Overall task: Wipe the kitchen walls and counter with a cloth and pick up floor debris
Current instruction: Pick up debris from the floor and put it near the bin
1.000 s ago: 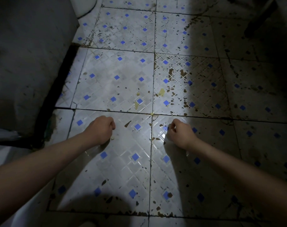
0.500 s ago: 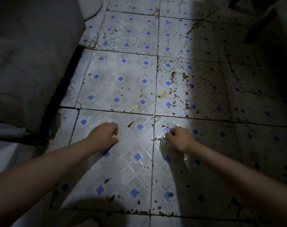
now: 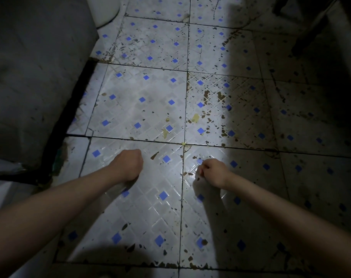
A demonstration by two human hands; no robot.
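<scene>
Debris specks the floor beyond both curled hands.

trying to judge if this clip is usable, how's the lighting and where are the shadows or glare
Head view: one bright pool of light falls on the middle floor tiles; the right side and the grey surface at left sink into deep shadow. Wet-looking glare shines on the tile beside the right hand. The left hand is well lit. Both arms cast dark shadows; the tile lines bow from the wide lens.
</scene>
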